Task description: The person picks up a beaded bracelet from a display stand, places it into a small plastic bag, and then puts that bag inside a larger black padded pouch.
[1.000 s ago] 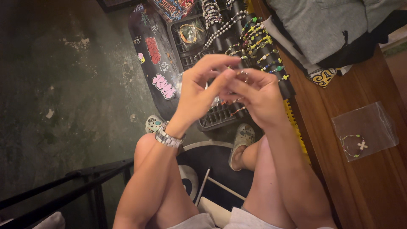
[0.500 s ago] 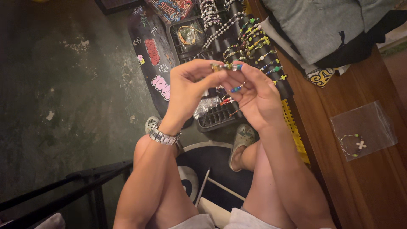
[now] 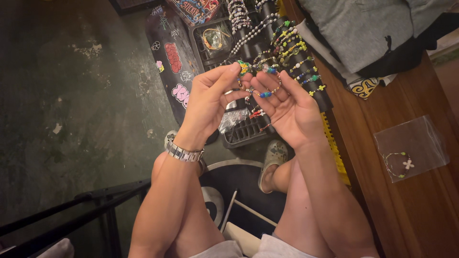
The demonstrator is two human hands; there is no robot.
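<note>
Both hands have opened up more since a moment ago, and the beads now show better between the fingers. The left hand pinches a green bead at the top of a beaded string with thumb and pointer finger. The right hand lies open, palm up, and the string drapes over its fingers, with blue and red beads hanging down. The hands touch at the fingertips, held up above the knees.

It looks like the person is sorting out or checking the string, bead by bead. I think the next move needs a soft, steady pinch so that the beads do not slip off.

A silver watch sits on the left wrist. Both forearms rest on the bare legs. Below the hands, on the floor, is a black crate full of bead bracelets, beside a black skateboard with stickers. On the wooden surface near its right edge lies a clear bag with a small bracelet inside.
</note>
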